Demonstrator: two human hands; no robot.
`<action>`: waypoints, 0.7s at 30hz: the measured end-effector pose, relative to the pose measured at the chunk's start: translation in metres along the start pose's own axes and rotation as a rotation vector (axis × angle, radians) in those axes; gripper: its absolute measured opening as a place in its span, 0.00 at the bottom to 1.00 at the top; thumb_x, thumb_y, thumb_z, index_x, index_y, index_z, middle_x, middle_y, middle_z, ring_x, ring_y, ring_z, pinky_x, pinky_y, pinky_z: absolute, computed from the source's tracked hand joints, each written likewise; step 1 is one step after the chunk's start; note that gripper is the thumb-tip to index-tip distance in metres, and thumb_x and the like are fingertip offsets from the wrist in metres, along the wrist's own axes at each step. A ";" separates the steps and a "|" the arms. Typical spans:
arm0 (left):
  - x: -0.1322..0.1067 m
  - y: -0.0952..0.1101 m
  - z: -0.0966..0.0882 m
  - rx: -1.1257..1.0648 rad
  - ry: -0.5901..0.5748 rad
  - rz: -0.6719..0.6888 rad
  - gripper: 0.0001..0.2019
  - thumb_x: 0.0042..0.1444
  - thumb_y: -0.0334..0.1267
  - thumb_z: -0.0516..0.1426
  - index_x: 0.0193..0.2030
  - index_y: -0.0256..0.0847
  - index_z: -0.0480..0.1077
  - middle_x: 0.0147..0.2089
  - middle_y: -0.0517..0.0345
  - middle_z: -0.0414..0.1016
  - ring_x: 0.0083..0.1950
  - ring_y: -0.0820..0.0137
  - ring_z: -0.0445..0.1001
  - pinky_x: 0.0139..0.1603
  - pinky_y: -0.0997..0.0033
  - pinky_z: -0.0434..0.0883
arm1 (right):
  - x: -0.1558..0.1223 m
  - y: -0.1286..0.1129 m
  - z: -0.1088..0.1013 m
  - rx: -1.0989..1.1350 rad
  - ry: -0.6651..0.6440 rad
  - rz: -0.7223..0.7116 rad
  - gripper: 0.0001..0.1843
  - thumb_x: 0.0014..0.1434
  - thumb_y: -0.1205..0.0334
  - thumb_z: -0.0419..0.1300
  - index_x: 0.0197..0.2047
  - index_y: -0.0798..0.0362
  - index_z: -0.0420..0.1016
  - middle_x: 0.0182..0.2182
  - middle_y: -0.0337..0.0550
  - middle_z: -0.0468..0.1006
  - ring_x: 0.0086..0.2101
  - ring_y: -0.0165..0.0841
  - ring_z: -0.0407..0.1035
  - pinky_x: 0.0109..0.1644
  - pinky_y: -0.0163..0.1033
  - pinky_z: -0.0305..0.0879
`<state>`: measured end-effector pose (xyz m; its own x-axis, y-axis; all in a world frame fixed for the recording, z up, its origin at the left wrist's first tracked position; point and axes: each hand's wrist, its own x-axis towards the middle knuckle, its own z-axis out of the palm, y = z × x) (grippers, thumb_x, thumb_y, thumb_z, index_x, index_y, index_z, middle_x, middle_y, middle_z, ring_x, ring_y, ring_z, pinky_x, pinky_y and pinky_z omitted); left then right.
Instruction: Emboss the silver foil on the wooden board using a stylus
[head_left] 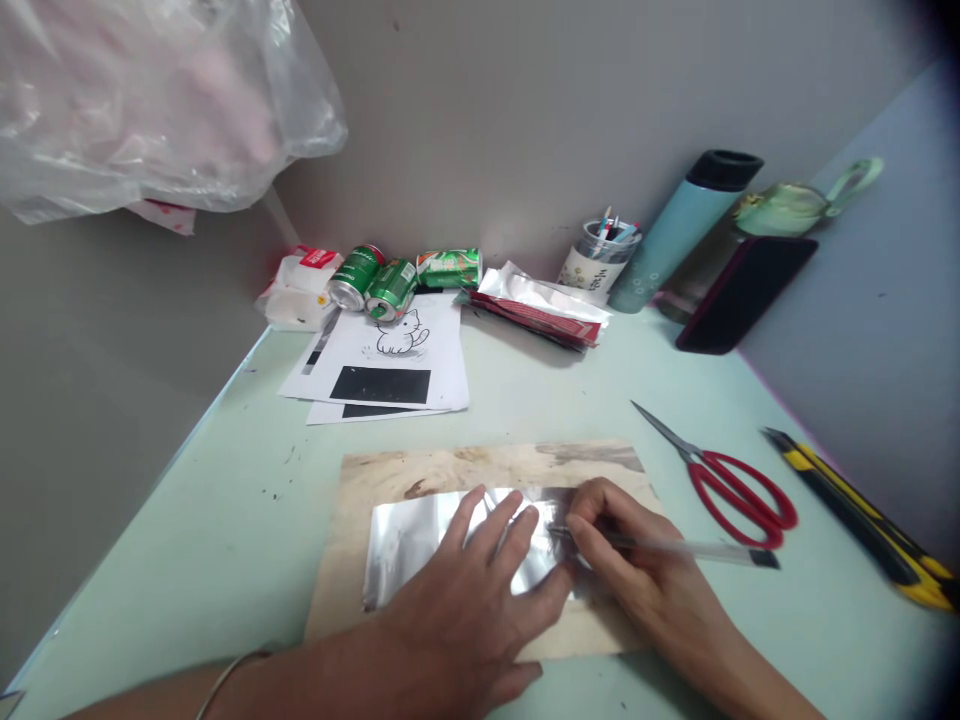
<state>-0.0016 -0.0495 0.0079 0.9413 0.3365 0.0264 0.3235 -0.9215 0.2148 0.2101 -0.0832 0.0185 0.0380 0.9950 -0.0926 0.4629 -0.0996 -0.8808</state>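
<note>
A shiny metal sheet (409,540) lies on a wooden board (450,468) near the table's front edge. My left hand (472,600) lies flat on the sheet with its fingers spread, pressing it down. My right hand (637,565) pinches a clear pen (690,549) whose tip touches the sheet just right of my left fingers. The pen's black cap end points to the right. The sheet's right part is hidden under both hands.
Red scissors (731,490) and a yellow-black utility knife (862,520) lie to the right. Papers with a cat drawing (394,360), green cans (375,280), a tissue pack (300,290), foil packets (544,305), a pen cup (600,255), a bottle (679,230) and a phone (742,295) line the back.
</note>
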 end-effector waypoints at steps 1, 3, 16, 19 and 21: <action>0.000 0.000 0.000 -0.003 -0.003 0.000 0.40 0.62 0.53 0.62 0.73 0.38 0.51 0.72 0.27 0.54 0.74 0.39 0.50 0.69 0.32 0.49 | 0.000 0.000 0.000 0.004 -0.007 0.000 0.14 0.69 0.57 0.53 0.29 0.48 0.61 0.25 0.34 0.65 0.26 0.31 0.60 0.30 0.37 0.57; 0.000 0.000 0.000 -0.004 -0.006 -0.001 0.39 0.63 0.53 0.62 0.72 0.38 0.51 0.72 0.27 0.54 0.74 0.39 0.50 0.69 0.32 0.48 | -0.001 0.000 -0.001 0.016 -0.012 0.000 0.14 0.69 0.57 0.53 0.30 0.48 0.61 0.25 0.34 0.65 0.26 0.31 0.60 0.29 0.37 0.57; -0.001 0.000 0.002 0.017 0.008 -0.002 0.40 0.62 0.54 0.62 0.73 0.38 0.50 0.71 0.27 0.55 0.74 0.40 0.51 0.71 0.33 0.45 | -0.001 0.005 -0.001 0.069 0.027 -0.022 0.16 0.69 0.54 0.54 0.29 0.48 0.61 0.25 0.34 0.63 0.27 0.32 0.59 0.30 0.38 0.57; 0.000 -0.001 0.002 0.015 0.011 0.001 0.40 0.62 0.54 0.61 0.73 0.38 0.50 0.71 0.27 0.54 0.74 0.39 0.51 0.70 0.33 0.45 | -0.002 0.005 0.000 0.050 0.023 -0.023 0.16 0.69 0.54 0.54 0.30 0.48 0.62 0.25 0.35 0.64 0.27 0.32 0.60 0.31 0.38 0.58; 0.000 0.000 0.002 0.017 0.015 0.004 0.39 0.63 0.54 0.61 0.72 0.38 0.50 0.71 0.27 0.54 0.74 0.39 0.51 0.70 0.33 0.46 | -0.002 0.004 0.000 0.040 0.016 -0.018 0.15 0.69 0.55 0.54 0.30 0.48 0.62 0.25 0.35 0.65 0.27 0.32 0.60 0.30 0.38 0.58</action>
<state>-0.0018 -0.0496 0.0056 0.9411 0.3357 0.0415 0.3215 -0.9259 0.1985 0.2116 -0.0854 0.0152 0.0444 0.9966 -0.0688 0.4277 -0.0812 -0.9002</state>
